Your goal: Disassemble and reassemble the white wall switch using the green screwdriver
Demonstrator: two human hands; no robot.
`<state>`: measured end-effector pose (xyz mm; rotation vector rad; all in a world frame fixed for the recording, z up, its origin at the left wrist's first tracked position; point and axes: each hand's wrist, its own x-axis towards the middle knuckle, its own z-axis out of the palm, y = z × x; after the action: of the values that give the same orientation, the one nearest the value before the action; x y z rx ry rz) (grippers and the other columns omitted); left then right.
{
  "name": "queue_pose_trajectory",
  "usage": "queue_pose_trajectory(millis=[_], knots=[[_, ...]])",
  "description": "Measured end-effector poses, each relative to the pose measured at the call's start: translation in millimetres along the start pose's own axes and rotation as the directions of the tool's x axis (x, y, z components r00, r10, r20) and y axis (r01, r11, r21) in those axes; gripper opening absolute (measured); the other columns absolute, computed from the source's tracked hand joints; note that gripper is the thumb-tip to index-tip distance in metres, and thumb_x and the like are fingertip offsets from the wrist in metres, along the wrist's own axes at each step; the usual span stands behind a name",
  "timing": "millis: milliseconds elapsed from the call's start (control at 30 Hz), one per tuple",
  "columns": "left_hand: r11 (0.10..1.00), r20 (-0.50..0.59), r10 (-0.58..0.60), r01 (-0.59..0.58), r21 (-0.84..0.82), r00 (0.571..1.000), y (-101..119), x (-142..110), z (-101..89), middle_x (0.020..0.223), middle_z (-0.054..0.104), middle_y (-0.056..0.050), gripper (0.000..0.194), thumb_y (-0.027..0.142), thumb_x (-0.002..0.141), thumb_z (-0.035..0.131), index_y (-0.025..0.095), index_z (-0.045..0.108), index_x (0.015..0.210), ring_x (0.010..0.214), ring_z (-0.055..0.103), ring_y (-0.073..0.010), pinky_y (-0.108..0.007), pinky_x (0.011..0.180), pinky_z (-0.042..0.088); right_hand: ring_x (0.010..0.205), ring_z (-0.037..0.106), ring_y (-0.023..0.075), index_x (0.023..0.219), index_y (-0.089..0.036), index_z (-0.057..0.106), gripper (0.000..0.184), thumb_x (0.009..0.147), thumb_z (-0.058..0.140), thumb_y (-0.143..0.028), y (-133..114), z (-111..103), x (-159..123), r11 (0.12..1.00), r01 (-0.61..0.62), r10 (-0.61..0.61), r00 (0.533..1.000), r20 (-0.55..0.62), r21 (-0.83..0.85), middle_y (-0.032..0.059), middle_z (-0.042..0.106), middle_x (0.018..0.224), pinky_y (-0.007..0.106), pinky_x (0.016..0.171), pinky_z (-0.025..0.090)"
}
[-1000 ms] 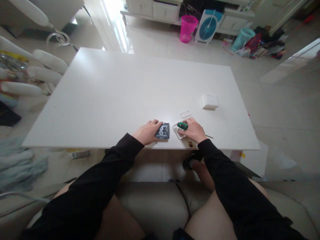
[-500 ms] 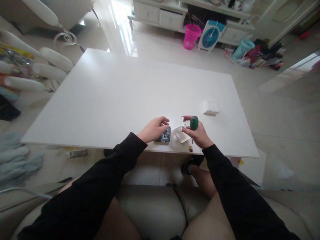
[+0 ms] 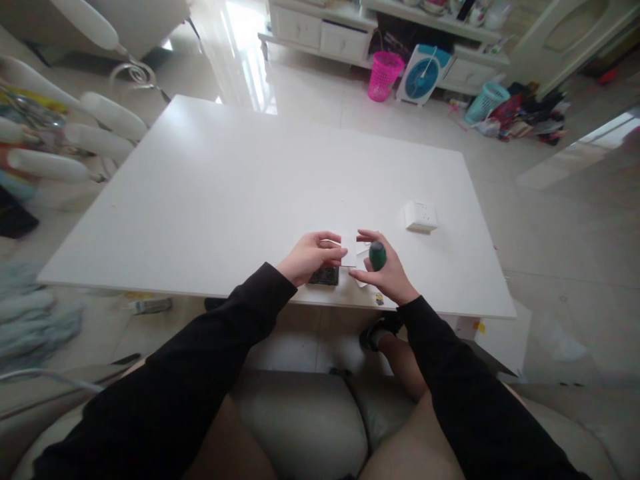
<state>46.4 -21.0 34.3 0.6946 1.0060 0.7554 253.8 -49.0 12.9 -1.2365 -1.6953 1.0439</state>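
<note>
My left hand (image 3: 311, 257) pinches a small white rectangular plate (image 3: 349, 252) by its left side, over the table's near edge. My right hand (image 3: 393, 272) holds a screwdriver (image 3: 377, 256) by its green handle, which points up toward me. The right thumb and forefinger are spread around the plate's right side; whether they touch it is unclear. Beneath the left hand lies a dark square piece (image 3: 325, 277) with small detail on top, partly covered. A second white piece (image 3: 362, 281) lies on the table, mostly hidden by my right hand.
A white wall-socket box (image 3: 421, 217) stands on the white table (image 3: 260, 180) to the right. A tiny yellow item (image 3: 379, 299) lies at the near edge. Across the floor are a pink basket (image 3: 385, 77) and a blue fan (image 3: 423, 75).
The white plate has moved left from my right hand's fingers into my left hand's grasp. My left hand has closed on it. The screwdriver has shifted slightly left.
</note>
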Motion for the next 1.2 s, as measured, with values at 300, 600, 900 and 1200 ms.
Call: queue_pose_trajectory(millis=[300, 600, 900, 1200], knots=[[0.977, 0.011, 0.08, -0.081, 0.197, 0.997, -5.0, 5.8, -3.6, 0.061, 0.066, 0.002, 0.012, 0.005, 0.083, 0.072, 0.012, 0.064, 0.087, 0.052, 0.058, -0.0076, -0.021, 0.056, 0.049, 0.114, 0.068, 0.0278, 0.13, -0.025, 0.063, 0.055, 0.078, 0.081, -0.024, -2.1, 10.1, 6.5, 0.892, 0.304, -0.293, 0.952, 0.084, -0.334, 0.0092, 0.069, 0.124, 0.044, 0.099, 0.057], [0.953, -0.032, 0.043, -0.031, 0.303, 0.999, 10.4, 5.5, -7.5, 0.056, 0.062, 0.002, 0.011, 0.004, 0.086, 0.067, 0.011, 0.064, 0.079, 0.049, 0.058, -0.0081, -0.021, 0.055, 0.051, 0.118, 0.068, 0.0277, 0.13, -0.026, 0.062, 0.052, 0.082, 0.082, -0.03, 3.3, 18.7, 5.1, 0.909, 0.272, -0.269, 0.962, 0.053, -0.315, 0.0093, 0.07, 0.127, 0.043, 0.099, 0.057], [0.747, 0.02, 0.081, -0.074, 0.661, 0.997, 3.5, 16.2, -37.9, 0.075, 0.072, -0.005, 0.006, 0.013, 0.082, 0.069, 0.013, 0.069, 0.088, 0.061, 0.068, -0.0154, -0.03, 0.066, 0.056, 0.114, 0.069, 0.0283, 0.124, -0.026, 0.066, 0.046, 0.08, 0.077, -0.021, 9.5, 28.6, 4.5, 0.895, 0.158, -0.111, 0.985, 0.135, -0.418, 0.0081, 0.07, 0.126, 0.04, 0.095, 0.057], [0.178, 0.219, 0.239, -0.264, 0.948, 0.946, -6.6, 20.2, -55.4, 0.108, 0.075, -0.011, 0.036, 0.014, 0.073, 0.07, 0.015, 0.073, 0.109, 0.096, 0.07, -0.0246, -0.035, 0.089, 0.054, 0.104, 0.072, 0.0268, 0.117, -0.031, 0.076, 0.033, 0.085, 0.08, -0.028, 16.3, 34.9, -1.3, 0.8, 0.165, 0.033, 0.948, 0.316, -0.577, 0.0039, 0.065, 0.141, 0.036, 0.081, 0.057]])
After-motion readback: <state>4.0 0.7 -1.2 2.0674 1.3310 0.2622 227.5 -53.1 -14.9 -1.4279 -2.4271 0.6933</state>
